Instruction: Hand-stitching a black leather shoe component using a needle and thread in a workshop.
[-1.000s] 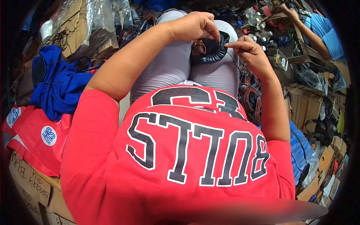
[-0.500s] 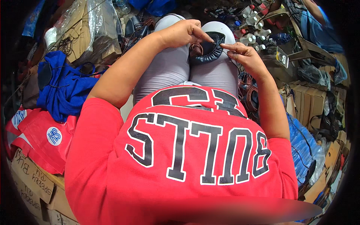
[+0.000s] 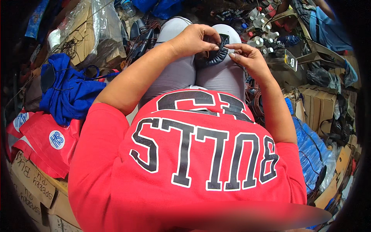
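Note:
A black leather shoe upper (image 3: 218, 57) with a gathered, puckered edge and some brown inside rests over my grey-trousered knees. My left hand (image 3: 198, 38) comes at it from the left, thumb and forefinger pinched on the edge nearest the middle. From the other side, my right hand (image 3: 248, 57) has its forefinger and thumb brought together at the same stretch of edge. The fingertips of both hands nearly meet there. Whether a thread or small tool sits between them is too small to tell. My left hand covers part of the upper.
Several small bottles (image 3: 266, 38) stand ahead on the right. Black shoes (image 3: 143, 34) lie beyond my left knee. A blue cloth (image 3: 69, 92), red plastic bags (image 3: 46, 141) and cardboard boxes (image 3: 34, 179) crowd my left; a blue plastic sheet (image 3: 307, 143) and folded cardboard (image 3: 315, 102) my right.
My left hand has gone from a pointing forefinger to a pinch on the upper's edge. My right fingertips have come in closer, and the upper's opening looks narrower and more folded.

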